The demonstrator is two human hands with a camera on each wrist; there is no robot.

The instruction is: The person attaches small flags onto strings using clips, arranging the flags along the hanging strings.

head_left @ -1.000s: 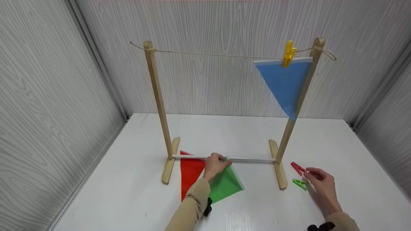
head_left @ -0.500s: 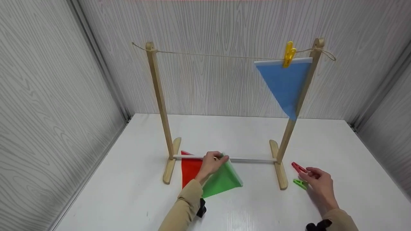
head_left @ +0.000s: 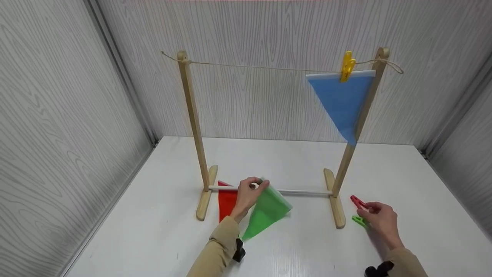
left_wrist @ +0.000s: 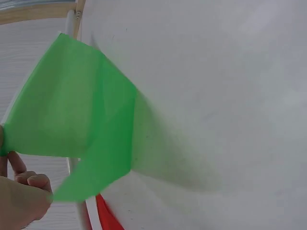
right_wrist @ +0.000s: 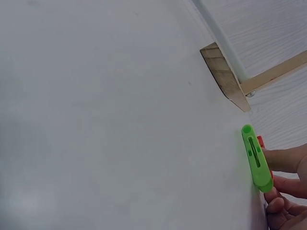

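Note:
My left hand (head_left: pixel 248 194) pinches a green triangular flag (head_left: pixel 269 209) by one corner of its white-banded edge. The cloth is lifted and droops in a fold, as the left wrist view shows. Partly behind that hand lies a red flag (head_left: pixel 227 202) on the table. At the right, my right hand (head_left: pixel 382 223) pinches the near end of a red clothespin (head_left: pixel 358 201) between thumb and fingers. Right beside these fingers is a green clothespin (right_wrist: pixel 257 158), which hides most of the red one in the right wrist view.
A wooden stand has a left post (head_left: pixel 194 127), a right post (head_left: pixel 344 169) and a white crossbar (head_left: pixel 303 192) low down. Twine (head_left: pixel 246 66) runs between the post tops. A yellow clothespin (head_left: pixel 347 67) holds a blue flag (head_left: pixel 342 100) on it, near the right post.
My left hand has risen slightly and moved left, lifting the green flag, which now hangs more folded. My right thumb and fingers have closed in on the red clothespin.

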